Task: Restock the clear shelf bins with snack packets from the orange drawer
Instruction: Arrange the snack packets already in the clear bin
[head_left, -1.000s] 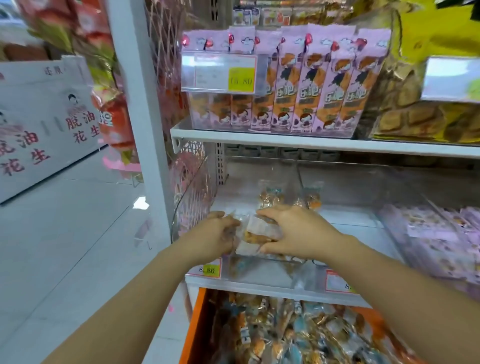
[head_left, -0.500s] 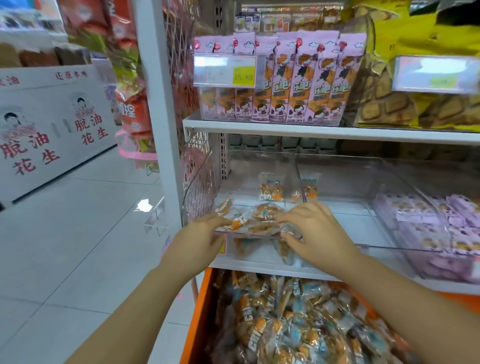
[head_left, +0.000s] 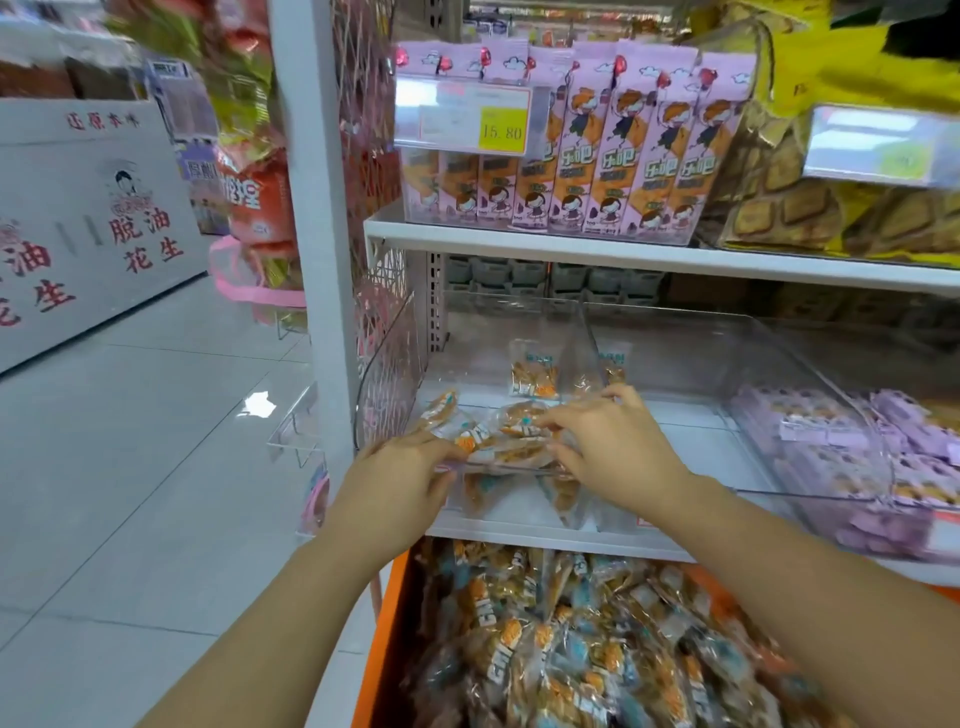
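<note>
1. Hanging bags (head_left: 249, 197) at 10 o'clock are smeared, and their print is only partly readable.
2. The left hand's (head_left: 395, 483) fingertips vanish among the packets (head_left: 498, 436). The right hand's (head_left: 618, 452) palm side is hidden.
3. The drawer (head_left: 387, 649) at 6 o'clock is cut off by the bottom edge, as are both forearms. Its heap (head_left: 571, 649) of packets is blurred.
4. Purple packs (head_left: 857, 441) at 3 o'clock show only hazily through a neighbouring clear wall.
5. The left hand is back up, with fingers curled onto the bundle's 9 o'clock end. Its grip is grasping the packets.
6. The right hand is back up, with fingers spread and bent over the bundle's 3 o'clock end and the thumb beneath. Its grip is grasping the packets too.
7. The packets sit between both hands at the front rim of the bin (head_left: 488, 327), mid-frame. Two upright packets (head_left: 535, 371) stand deeper inside, at 12 o'clock from the hands. A few more lean behind the front wall, below the hands.
8. The pale tiled floor (head_left: 130, 467) fills 8 o'clock, and a white box (head_left: 78, 234) with red characters sits at 9 o'clock.
9. A white post (head_left: 306, 208) rises left of the shelf (head_left: 519, 535) that carries the bin.
10. Pink boxes (head_left: 623, 150) with a yellow 15.80 tag (head_left: 501, 130) stand at 12 o'clock. Yellow bags (head_left: 831, 67) are at 2 o'clock.
</note>
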